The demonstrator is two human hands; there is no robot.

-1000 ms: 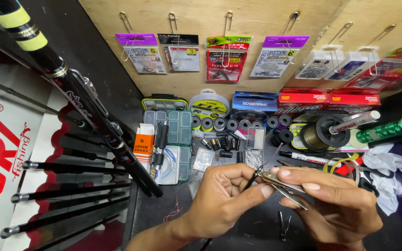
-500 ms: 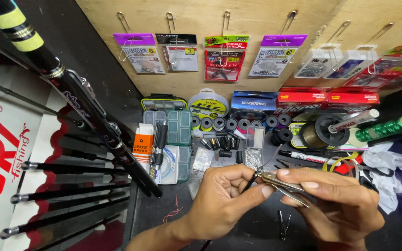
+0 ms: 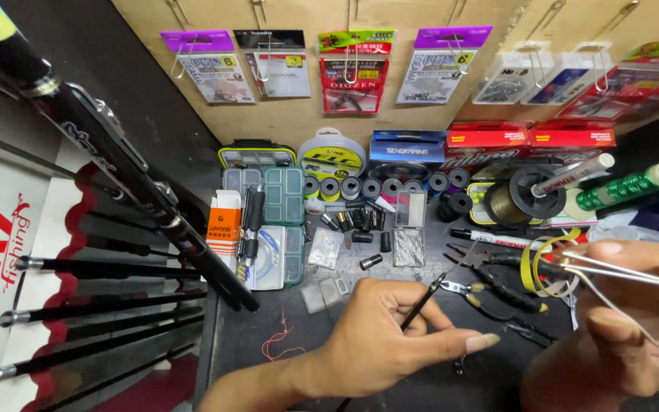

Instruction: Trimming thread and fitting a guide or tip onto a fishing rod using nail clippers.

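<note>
My left hand (image 3: 387,339) is low in the middle of the head view and pinches a thin black rod piece (image 3: 419,307) between thumb and fingers; the piece slants up to the right. My right hand (image 3: 638,336) is at the lower right edge, shut on a pair of metal tweezers (image 3: 623,273) whose arms point left. The tweezer tips stand apart from the rod piece, over a yellow tape ring (image 3: 529,267) on the dark bench.
A thick black fishing rod (image 3: 135,191) crosses the left side above several thin rod sections (image 3: 101,267). Tackle boxes (image 3: 284,206), thread spools (image 3: 375,187), black pliers (image 3: 501,288), an orange box (image 3: 224,221) and a green spool (image 3: 627,187) crowd the bench. Hook packets (image 3: 352,72) hang on the wooden board.
My hands have drawn apart. The right hand has moved right with the tweezers, away from the rod piece that the left hand still holds.
</note>
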